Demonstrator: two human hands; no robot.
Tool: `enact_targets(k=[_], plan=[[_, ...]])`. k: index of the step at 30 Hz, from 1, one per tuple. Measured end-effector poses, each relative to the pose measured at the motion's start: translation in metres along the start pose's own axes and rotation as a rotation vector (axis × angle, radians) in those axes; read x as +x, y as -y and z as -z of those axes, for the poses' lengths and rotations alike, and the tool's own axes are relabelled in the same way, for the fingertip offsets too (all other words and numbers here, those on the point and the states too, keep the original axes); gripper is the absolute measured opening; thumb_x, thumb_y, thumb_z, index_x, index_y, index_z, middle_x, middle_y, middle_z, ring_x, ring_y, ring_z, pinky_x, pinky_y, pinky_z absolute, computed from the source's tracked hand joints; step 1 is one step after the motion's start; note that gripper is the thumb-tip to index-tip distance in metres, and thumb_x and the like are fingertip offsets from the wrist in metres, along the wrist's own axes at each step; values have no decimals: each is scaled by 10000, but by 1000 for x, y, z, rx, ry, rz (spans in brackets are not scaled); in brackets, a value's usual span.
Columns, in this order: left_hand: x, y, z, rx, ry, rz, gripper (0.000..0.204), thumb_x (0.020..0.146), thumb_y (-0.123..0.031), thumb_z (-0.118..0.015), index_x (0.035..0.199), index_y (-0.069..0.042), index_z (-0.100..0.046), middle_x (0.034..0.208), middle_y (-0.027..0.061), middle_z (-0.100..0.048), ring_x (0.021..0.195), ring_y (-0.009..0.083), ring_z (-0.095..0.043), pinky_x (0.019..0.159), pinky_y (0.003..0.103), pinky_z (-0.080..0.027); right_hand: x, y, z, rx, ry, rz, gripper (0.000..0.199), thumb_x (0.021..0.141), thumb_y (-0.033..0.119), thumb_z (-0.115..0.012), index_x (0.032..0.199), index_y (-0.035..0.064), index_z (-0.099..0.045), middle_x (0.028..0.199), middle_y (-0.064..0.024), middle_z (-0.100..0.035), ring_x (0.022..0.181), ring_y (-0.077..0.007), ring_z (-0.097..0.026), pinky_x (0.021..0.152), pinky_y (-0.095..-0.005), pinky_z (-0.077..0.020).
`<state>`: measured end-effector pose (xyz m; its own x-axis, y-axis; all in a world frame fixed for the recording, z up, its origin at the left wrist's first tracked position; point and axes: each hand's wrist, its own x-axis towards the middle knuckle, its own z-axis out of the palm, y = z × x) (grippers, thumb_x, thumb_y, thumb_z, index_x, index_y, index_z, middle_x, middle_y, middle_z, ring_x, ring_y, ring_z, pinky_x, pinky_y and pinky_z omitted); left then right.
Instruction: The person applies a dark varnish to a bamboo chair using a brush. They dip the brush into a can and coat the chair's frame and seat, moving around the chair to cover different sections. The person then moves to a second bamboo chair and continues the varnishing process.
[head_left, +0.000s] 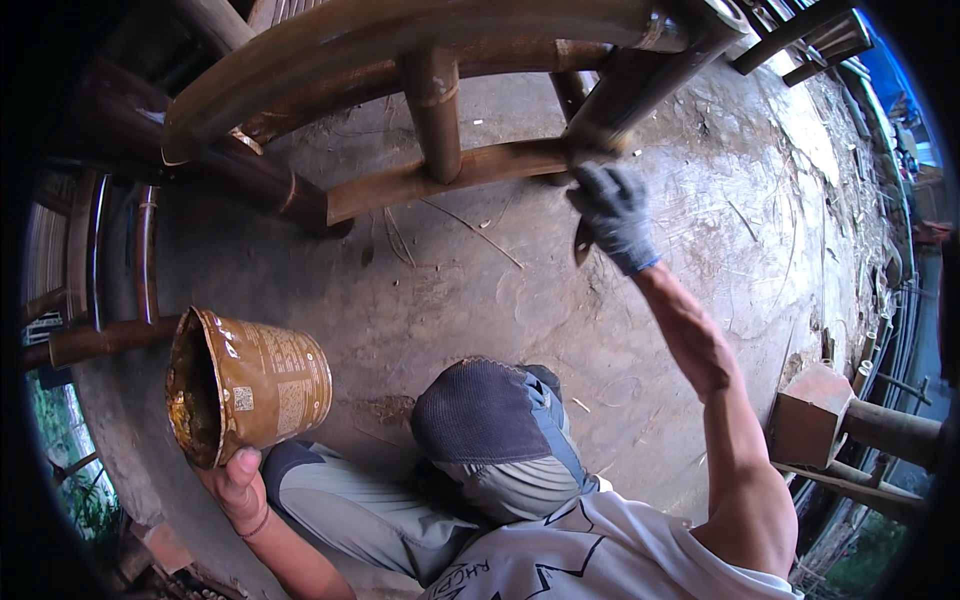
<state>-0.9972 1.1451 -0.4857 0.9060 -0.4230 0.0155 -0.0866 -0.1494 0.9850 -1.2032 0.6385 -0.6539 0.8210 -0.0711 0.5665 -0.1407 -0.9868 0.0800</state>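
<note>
My left hand point(237, 485) is bare and grips the lower rim of a brown-stained tin can point(250, 385), tilted so its mouth faces left. Inside it is glossy brown liquid. My right hand point(612, 215) wears a dark grey glove and holds a paintbrush point(583, 240) whose handle sticks down below the fist. The brush end meets a joint of the bamboo frame point(470, 165), where a cross rail joins a slanted pole. The bamboo is dark brown and shiny. My knees point(490, 420) are bent below the frame.
The bamboo furniture frame point(400, 40) fills the top, with a curved rail and an upright post. It stands on a rough concrete floor point(700, 200). A wooden block on a pole point(815, 415) lies at right. More bamboo poles point(90, 340) stand at left.
</note>
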Motion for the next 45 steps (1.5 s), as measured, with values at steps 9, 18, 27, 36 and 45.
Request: enact_targets(k=[9, 18, 27, 36, 45], plan=[[9, -11, -19, -4, 44, 4, 901, 675, -294, -801, 1434, 22, -433, 1380, 136, -520, 1272, 279, -506, 1108, 412, -376, 60, -44, 91, 478, 121, -259, 319, 878, 124, -714, 1191, 185, -696, 1206, -87, -663, 1077, -266, -659, 889, -347, -564], [13, -15, -39, -5, 81, -17, 880, 685, -306, -818, 1411, 32, -453, 1345, 122, -537, 1226, 251, -524, 1083, 382, -386, 140, -121, 243, 218, -91, 37, 271, 904, 57, -701, 1173, 32, -688, 1219, -109, -674, 1095, -243, -649, 957, -366, -514], [6, -13, -35, -14, 22, -1, 911, 684, -284, -797, 1450, 6, -400, 1402, 124, -487, 1293, 273, -474, 1126, 409, -356, 54, -70, 95, 199, -168, 144, 329, 690, 167, -811, 1004, 176, -713, 949, -55, -641, 877, -275, -644, 751, -412, -527], [-7, -8, -21, 50, -55, -10, 946, 698, -273, -727, 1506, -3, -315, 1486, 140, -413, 1368, 313, -412, 1171, 451, -297, -68, -31, -69, 176, 254, 34, 115, 805, 227, -697, 899, 167, -667, 1038, -62, -545, 993, -277, -564, 851, -420, -480], [2, -5, -25, 48, -35, -51, 908, 736, -288, -749, 1497, -12, -340, 1489, 132, -413, 1383, 296, -397, 1185, 457, -281, -2, 47, -129, 282, 110, -93, 181, 804, 221, -642, 939, 116, -702, 1039, -107, -570, 973, -300, -557, 792, -415, -480]])
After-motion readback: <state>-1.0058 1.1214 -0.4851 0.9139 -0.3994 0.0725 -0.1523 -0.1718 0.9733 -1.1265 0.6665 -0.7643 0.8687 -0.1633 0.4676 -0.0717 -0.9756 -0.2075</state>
